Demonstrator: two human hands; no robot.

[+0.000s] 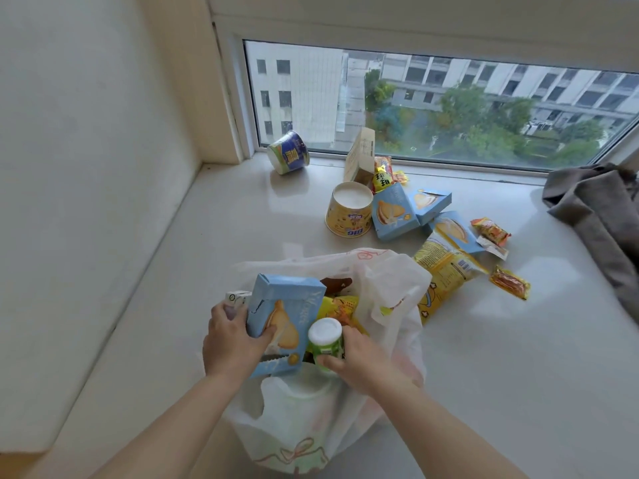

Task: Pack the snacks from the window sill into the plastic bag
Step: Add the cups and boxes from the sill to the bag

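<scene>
Two hands work at the mouth of the plastic bag (321,420), which stands low in the middle of the frame on the window sill (207,236). In the head view, the left hand (231,344) has its grip clenched around a blue biscuit box (287,319), thumb across its face, holding it upright at the bag's opening; the right hand (359,357) grasps a small green bottle (326,340) with a white cap, held just beside the box. Other wrappers already lie inside the bag. Many snacks remain out on the sill: a yellow tub (349,209) upside down, a blue tub (288,152) tipped near the glass at upper centre, more blue boxes (394,212), a yellow packet (446,271) touching the bag's right side, and small orange wrappers (510,281) to the right. My worry is the bag itself: neither hand holds its rim, so the thin film could fold inward and the box may catch on it or slide off outside. With both items entering together they could jam against each other. The box's torn flap might also snag.
</scene>
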